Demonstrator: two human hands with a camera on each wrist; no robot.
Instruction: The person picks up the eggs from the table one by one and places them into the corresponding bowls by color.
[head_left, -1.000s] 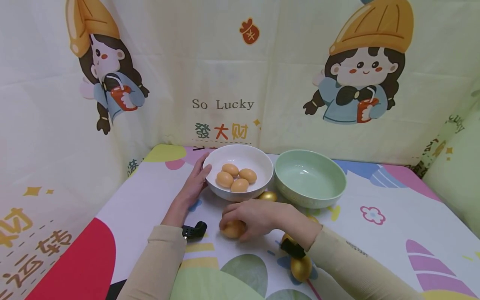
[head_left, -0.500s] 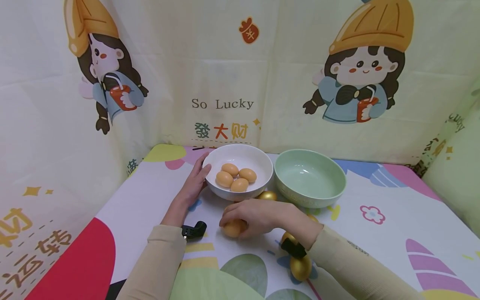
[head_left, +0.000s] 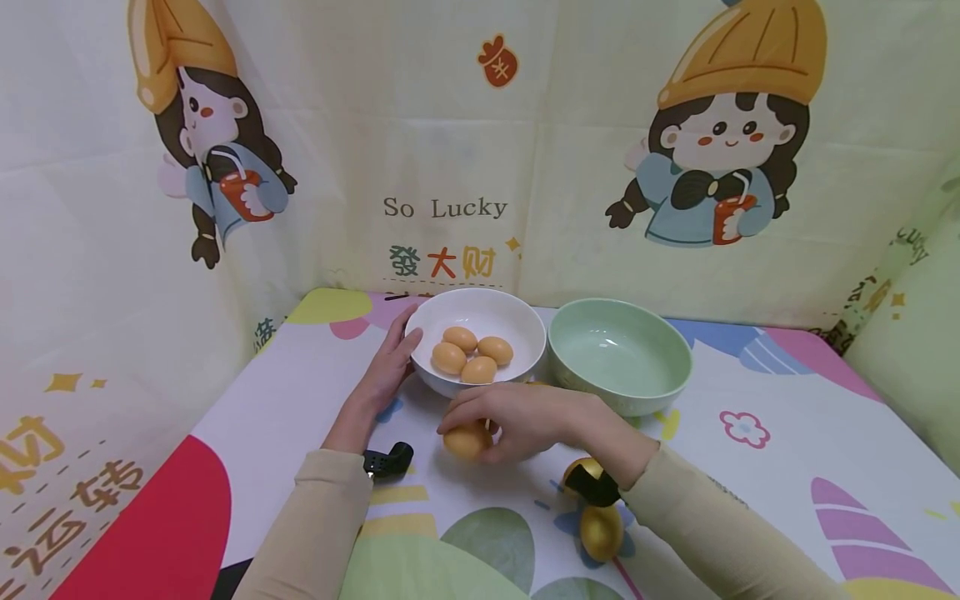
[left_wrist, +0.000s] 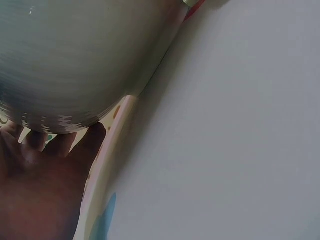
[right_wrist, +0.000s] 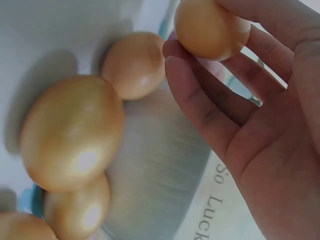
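Note:
My right hand (head_left: 521,421) pinches a brown egg (head_left: 467,442) between thumb and fingertips, in front of the white bowl (head_left: 420,377). In the right wrist view the pinched egg (right_wrist: 210,30) shows at the fingertips, close by another brown egg (right_wrist: 135,65) and a larger golden egg (right_wrist: 75,132). Several brown eggs (head_left: 480,370) lie inside the white bowl. My left hand (head_left: 386,362) rests against that bowl's left outer side, thumb near the rim. In the left wrist view its fingers (left_wrist: 92,140) touch the wall, their tips partly hidden behind it.
A pale green bowl (head_left: 618,354) stands right beside the white one. Golden eggs (head_left: 602,533) lie under and near my right wrist; others are partly hidden by that hand. A patterned cloth (head_left: 765,500) covers the table, and a printed curtain (head_left: 570,167) hangs behind.
My right hand has raised the brown egg slightly and shifted toward the white bowl, now covering most of the golden egg there. The left hand and both bowls have stayed put.

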